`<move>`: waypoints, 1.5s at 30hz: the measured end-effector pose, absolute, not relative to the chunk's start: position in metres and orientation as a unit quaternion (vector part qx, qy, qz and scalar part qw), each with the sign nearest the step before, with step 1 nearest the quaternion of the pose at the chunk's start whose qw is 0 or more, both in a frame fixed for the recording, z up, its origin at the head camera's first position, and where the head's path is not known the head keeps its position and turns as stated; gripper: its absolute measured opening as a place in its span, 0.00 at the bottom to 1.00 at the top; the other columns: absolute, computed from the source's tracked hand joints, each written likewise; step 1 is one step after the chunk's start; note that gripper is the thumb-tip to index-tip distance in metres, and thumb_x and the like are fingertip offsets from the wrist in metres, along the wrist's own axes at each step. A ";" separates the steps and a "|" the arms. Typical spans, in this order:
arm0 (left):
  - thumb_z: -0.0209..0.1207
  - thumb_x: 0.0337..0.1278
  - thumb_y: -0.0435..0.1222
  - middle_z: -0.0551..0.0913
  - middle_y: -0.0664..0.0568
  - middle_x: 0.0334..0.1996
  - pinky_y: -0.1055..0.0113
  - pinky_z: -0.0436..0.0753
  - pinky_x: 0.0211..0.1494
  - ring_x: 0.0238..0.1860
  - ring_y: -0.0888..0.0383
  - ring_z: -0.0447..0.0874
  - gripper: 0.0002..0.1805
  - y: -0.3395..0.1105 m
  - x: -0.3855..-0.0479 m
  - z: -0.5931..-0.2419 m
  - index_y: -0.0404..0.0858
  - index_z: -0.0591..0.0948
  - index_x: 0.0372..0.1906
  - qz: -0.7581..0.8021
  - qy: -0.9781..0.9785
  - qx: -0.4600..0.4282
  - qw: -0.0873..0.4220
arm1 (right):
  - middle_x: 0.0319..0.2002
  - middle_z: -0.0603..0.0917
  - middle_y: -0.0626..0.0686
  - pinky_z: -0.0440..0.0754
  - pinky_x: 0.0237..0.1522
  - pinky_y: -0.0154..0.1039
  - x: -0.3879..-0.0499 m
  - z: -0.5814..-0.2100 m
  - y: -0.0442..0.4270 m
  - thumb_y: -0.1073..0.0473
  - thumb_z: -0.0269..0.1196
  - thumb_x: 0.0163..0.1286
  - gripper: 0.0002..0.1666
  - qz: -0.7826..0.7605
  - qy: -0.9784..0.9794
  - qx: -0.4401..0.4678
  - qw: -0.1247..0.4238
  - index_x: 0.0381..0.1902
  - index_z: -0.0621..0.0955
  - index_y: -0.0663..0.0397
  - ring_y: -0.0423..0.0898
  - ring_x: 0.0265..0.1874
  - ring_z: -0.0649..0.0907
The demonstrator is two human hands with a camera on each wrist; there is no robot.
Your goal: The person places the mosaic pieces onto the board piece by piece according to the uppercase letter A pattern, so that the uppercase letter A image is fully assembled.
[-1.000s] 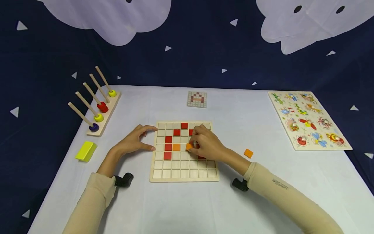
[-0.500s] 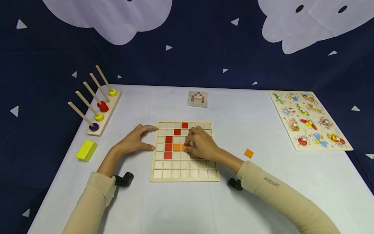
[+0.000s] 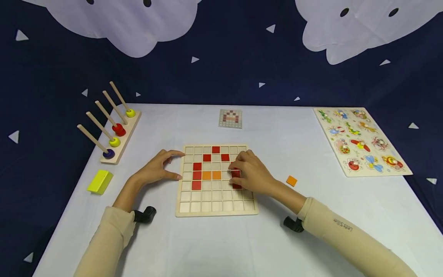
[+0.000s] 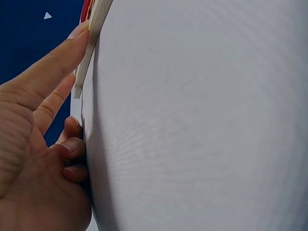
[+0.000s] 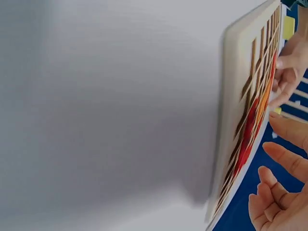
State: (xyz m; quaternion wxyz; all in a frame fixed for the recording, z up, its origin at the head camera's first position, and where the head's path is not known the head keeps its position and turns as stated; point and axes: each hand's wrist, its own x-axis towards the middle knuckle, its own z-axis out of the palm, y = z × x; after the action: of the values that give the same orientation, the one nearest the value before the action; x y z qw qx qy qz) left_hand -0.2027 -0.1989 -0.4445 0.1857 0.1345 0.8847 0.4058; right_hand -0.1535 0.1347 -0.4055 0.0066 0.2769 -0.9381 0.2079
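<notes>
My left hand (image 3: 157,165) touches the left edge of a wooden grid board (image 3: 211,212) with thumb and index finger; its other fingers are curled in the left wrist view. Red square tiles (image 3: 197,166) form a peak with two sides in the grid. Between the sides lie two adjacent orange tiles (image 3: 212,175), seated in cells. Over the right red column hovers my right hand (image 3: 254,175), fingers apart with nothing between them; it partly covers those tiles. In the right wrist view the right fingers (image 5: 288,161) appear spread above the board. A loose orange tile (image 3: 291,181) lies right of the board.
Behind the board lies a small pattern card (image 3: 230,119). To the left stand a peg stacker (image 3: 121,140) with coloured rings and a yellow block (image 3: 100,182). An insect puzzle board (image 3: 361,142) lies at the right. A dark cloth (image 3: 221,69) hangs behind the table.
My right hand has let go of the second orange tile, now seated beside the first, and has lifted and moved right. My left hand has stayed at the board's edge.
</notes>
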 end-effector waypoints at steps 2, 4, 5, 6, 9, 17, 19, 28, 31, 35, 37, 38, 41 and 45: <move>0.77 0.42 0.41 0.67 0.42 0.49 0.46 0.65 0.60 0.55 0.46 0.62 0.43 -0.200 -0.202 -0.444 0.48 0.73 0.68 0.405 0.885 0.133 0.185 | 0.40 0.78 0.52 0.69 0.47 0.45 -0.149 -0.406 0.147 0.54 0.77 0.54 0.20 0.208 -0.941 0.266 0.009 0.43 0.88 0.55 0.48 0.41 0.69; 0.77 0.42 0.41 0.67 0.42 0.49 0.45 0.65 0.60 0.55 0.46 0.62 0.43 -0.201 -0.202 -0.443 0.48 0.72 0.68 0.406 0.885 0.132 0.185 | 0.40 0.77 0.52 0.69 0.47 0.45 -0.144 -0.405 0.160 0.55 0.78 0.53 0.20 0.206 -0.944 0.257 0.013 0.43 0.88 0.56 0.49 0.42 0.69; 0.77 0.42 0.41 0.66 0.42 0.49 0.46 0.65 0.59 0.55 0.46 0.62 0.43 -0.202 -0.202 -0.443 0.48 0.72 0.68 0.406 0.885 0.133 0.185 | 0.40 0.77 0.52 0.69 0.47 0.46 -0.141 -0.406 0.167 0.55 0.78 0.53 0.20 0.203 -0.946 0.254 0.018 0.43 0.88 0.56 0.49 0.42 0.69; 0.77 0.42 0.41 0.66 0.41 0.49 0.46 0.65 0.59 0.54 0.46 0.62 0.43 -0.202 -0.202 -0.443 0.47 0.72 0.68 0.407 0.884 0.135 0.185 | 0.40 0.77 0.53 0.69 0.47 0.46 -0.139 -0.406 0.174 0.56 0.78 0.53 0.20 0.198 -0.948 0.250 0.023 0.43 0.88 0.57 0.49 0.42 0.69; 0.77 0.42 0.42 0.66 0.41 0.49 0.46 0.65 0.59 0.54 0.46 0.62 0.43 -0.203 -0.202 -0.442 0.47 0.72 0.68 0.409 0.883 0.138 0.185 | 0.40 0.77 0.53 0.69 0.46 0.47 -0.130 -0.408 0.195 0.57 0.77 0.52 0.20 0.190 -0.952 0.235 0.039 0.44 0.87 0.58 0.50 0.42 0.69; 0.77 0.43 0.43 0.66 0.41 0.48 0.49 0.66 0.55 0.53 0.46 0.62 0.43 -0.206 -0.200 -0.444 0.47 0.71 0.69 0.403 0.885 0.137 0.189 | 0.33 0.76 0.53 0.65 0.36 0.41 -0.111 -0.414 0.237 0.60 0.77 0.52 0.18 0.188 -0.965 0.170 0.064 0.41 0.87 0.60 0.47 0.35 0.67; 0.77 0.43 0.43 0.66 0.41 0.48 0.49 0.66 0.55 0.53 0.46 0.62 0.43 -0.206 -0.199 -0.445 0.47 0.71 0.69 0.404 0.885 0.138 0.188 | 0.32 0.76 0.53 0.65 0.36 0.40 -0.108 -0.416 0.245 0.61 0.77 0.51 0.18 0.187 -0.967 0.157 0.070 0.40 0.87 0.61 0.47 0.34 0.67; 0.77 0.43 0.43 0.66 0.41 0.50 0.48 0.66 0.58 0.54 0.46 0.62 0.43 -0.206 -0.199 -0.445 0.47 0.71 0.69 0.409 0.881 0.146 0.186 | 0.33 0.77 0.53 0.68 0.35 0.43 -0.099 -0.423 0.271 0.61 0.79 0.48 0.18 0.192 -0.968 0.125 0.100 0.38 0.87 0.60 0.49 0.36 0.70; 0.77 0.43 0.42 0.66 0.41 0.50 0.48 0.65 0.58 0.54 0.46 0.62 0.43 -0.205 -0.200 -0.445 0.48 0.71 0.69 0.410 0.880 0.147 0.186 | 0.32 0.77 0.54 0.68 0.35 0.43 -0.100 -0.425 0.276 0.60 0.79 0.47 0.19 0.195 -0.968 0.119 0.105 0.37 0.87 0.61 0.49 0.36 0.70; 0.77 0.43 0.43 0.66 0.41 0.49 0.48 0.65 0.57 0.53 0.47 0.62 0.43 -0.204 -0.200 -0.445 0.48 0.71 0.69 0.409 0.881 0.149 0.187 | 0.32 0.77 0.54 0.68 0.35 0.43 -0.100 -0.426 0.280 0.61 0.79 0.48 0.16 0.195 -0.969 0.112 0.102 0.35 0.87 0.62 0.50 0.35 0.71; 0.77 0.43 0.43 0.66 0.41 0.49 0.48 0.66 0.57 0.54 0.46 0.62 0.43 -0.204 -0.201 -0.445 0.48 0.71 0.69 0.406 0.882 0.149 0.187 | 0.32 0.78 0.54 0.68 0.36 0.44 -0.100 -0.427 0.281 0.63 0.78 0.49 0.15 0.198 -0.969 0.110 0.099 0.34 0.87 0.62 0.50 0.35 0.71; 0.77 0.43 0.43 0.66 0.41 0.49 0.48 0.65 0.57 0.54 0.46 0.62 0.43 -0.203 -0.201 -0.445 0.48 0.71 0.69 0.406 0.882 0.149 0.187 | 0.32 0.78 0.54 0.68 0.36 0.45 -0.100 -0.426 0.281 0.63 0.78 0.49 0.14 0.200 -0.969 0.109 0.097 0.33 0.87 0.62 0.51 0.36 0.71; 0.76 0.43 0.42 0.66 0.41 0.50 0.46 0.65 0.58 0.55 0.46 0.61 0.43 -0.202 -0.201 -0.444 0.48 0.71 0.69 0.407 0.882 0.147 0.187 | 0.32 0.77 0.52 0.68 0.36 0.45 -0.101 -0.425 0.282 0.63 0.77 0.50 0.12 0.199 -0.970 0.112 0.088 0.32 0.87 0.61 0.50 0.36 0.71; 0.76 0.43 0.41 0.66 0.41 0.50 0.46 0.64 0.59 0.55 0.46 0.61 0.44 -0.201 -0.201 -0.444 0.47 0.71 0.69 0.409 0.881 0.143 0.188 | 0.31 0.76 0.51 0.69 0.36 0.45 -0.104 -0.423 0.282 0.60 0.77 0.51 0.12 0.190 -0.971 0.122 0.076 0.31 0.87 0.60 0.50 0.36 0.71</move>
State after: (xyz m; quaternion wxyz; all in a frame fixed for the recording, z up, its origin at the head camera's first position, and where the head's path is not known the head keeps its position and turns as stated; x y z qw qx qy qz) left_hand -0.2013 -0.2008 -0.4436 0.1883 0.1435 0.8815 0.4087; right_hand -0.1043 0.2819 -0.4231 0.0765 0.1220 -0.9713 0.1895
